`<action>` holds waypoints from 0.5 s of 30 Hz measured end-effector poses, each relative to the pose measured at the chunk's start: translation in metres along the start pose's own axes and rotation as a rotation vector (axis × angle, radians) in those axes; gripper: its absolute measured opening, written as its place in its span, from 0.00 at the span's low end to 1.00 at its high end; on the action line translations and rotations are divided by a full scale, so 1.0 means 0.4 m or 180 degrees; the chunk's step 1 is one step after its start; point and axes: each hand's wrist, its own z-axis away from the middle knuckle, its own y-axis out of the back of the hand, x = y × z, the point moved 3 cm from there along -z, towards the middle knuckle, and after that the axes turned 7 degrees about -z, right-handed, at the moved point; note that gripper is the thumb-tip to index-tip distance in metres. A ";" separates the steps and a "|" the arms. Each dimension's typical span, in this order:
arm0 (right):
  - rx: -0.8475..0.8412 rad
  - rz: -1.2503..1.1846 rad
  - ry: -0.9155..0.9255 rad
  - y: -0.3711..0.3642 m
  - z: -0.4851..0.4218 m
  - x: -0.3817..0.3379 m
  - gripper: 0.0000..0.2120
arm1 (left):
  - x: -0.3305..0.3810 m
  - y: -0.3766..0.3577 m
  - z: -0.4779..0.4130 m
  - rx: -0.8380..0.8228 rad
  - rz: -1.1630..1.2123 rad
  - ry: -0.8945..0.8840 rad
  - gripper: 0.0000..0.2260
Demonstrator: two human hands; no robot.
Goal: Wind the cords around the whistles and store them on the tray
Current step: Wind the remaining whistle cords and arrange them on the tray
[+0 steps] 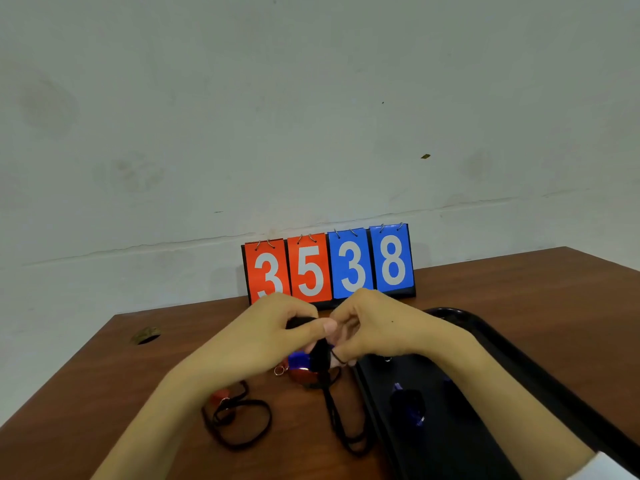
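My left hand (273,327) grips a whistle wrapped in black cord (300,321), held above the table. My right hand (374,327) pinches the black cord (322,355) that hangs from it. Under the hands lie a blue whistle (298,360) and a red whistle (303,375) with a key ring. A second red whistle (220,395) lies at the left with its loose black cord (242,424) coiled on the table. The black tray (485,344) stands at the right and holds a blue whistle wound in cord (408,405).
A flip scoreboard (329,266) showing 3 5 3 8 stands at the back of the brown wooden table (104,375), against the white wall. A cable hole (145,336) is in the tabletop at the left.
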 end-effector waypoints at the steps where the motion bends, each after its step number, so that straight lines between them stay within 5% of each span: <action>1: -0.0113 -0.0133 0.0012 -0.002 0.002 -0.005 0.05 | -0.005 0.004 -0.002 0.0071 0.0030 -0.0017 0.18; 6: -0.0461 -0.0755 0.0152 0.002 0.014 -0.025 0.04 | -0.029 0.007 -0.012 0.0121 0.0490 0.0063 0.18; 15: 0.0086 -0.1492 0.0325 0.048 0.029 -0.034 0.05 | -0.056 -0.016 -0.030 0.0256 0.1244 0.0888 0.17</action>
